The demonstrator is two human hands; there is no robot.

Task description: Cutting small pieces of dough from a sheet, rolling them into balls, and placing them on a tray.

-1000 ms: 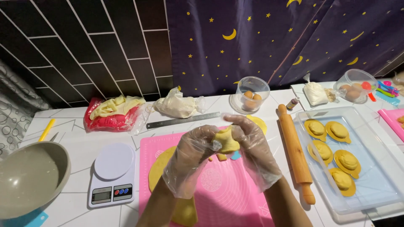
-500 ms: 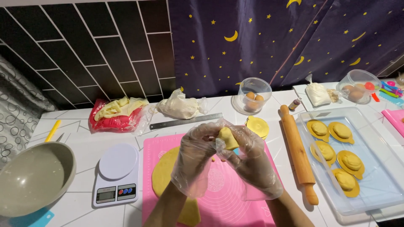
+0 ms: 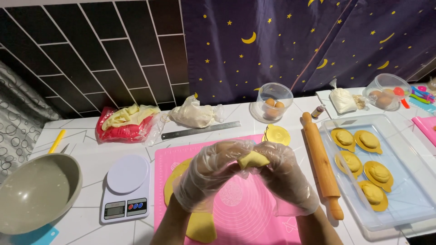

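Observation:
Both my hands wear clear plastic gloves and meet above the pink silicone mat point(image 3: 254, 213). My left hand point(image 3: 206, 174) and my right hand point(image 3: 286, 177) pinch one yellow dough piece point(image 3: 252, 159) between their fingertips. A flat yellow dough sheet point(image 3: 175, 181) lies on the mat under my left hand, partly hidden. Another yellow dough lump point(image 3: 202, 227) sits at the mat's near edge. A small yellow round card point(image 3: 277, 134) rests at the mat's far right corner.
Wooden rolling pin point(image 3: 321, 163) lies right of the mat. A clear tray point(image 3: 408, 190) holds several shaped yellow pastries point(image 3: 369, 140). White kitchen scale point(image 3: 125, 186) and grey bowl point(image 3: 32, 193) at left. Metal ruler point(image 3: 200, 130), dough bags, egg tubs point(image 3: 274, 102) along the back.
My hands have drawn closer together and a little lower over the mat, still working the dough piece. The view has shifted slightly. Nothing else has moved.

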